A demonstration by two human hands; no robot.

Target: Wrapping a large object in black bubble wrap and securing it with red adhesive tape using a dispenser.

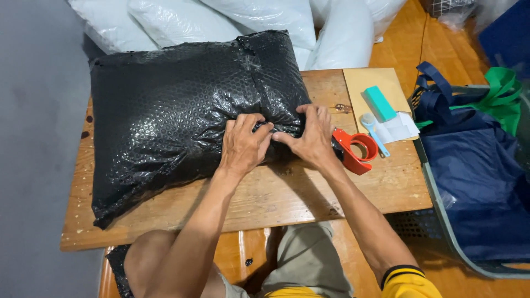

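A red tape dispenser (356, 150) lay on the wooden table (276, 201), near a tan envelope (369, 83) bearing a teal block (379, 103). Beside the table sat a navy bag (475, 182) (green handles (505, 88) behind it); white sacks (232, 19) were piled beyond.

From my feed I see two bare forearms, no gloves, no watch or rings that I can make out on the left hand (243, 144) or the right hand (313, 138). On the right arm a yellow sleeve (411, 284) shows at the frame's bottom edge, finished with a dark ribbed cuff carrying a thin yellow stripe. Khaki shorts (306, 256) cover the thighs; the left knee is bare.
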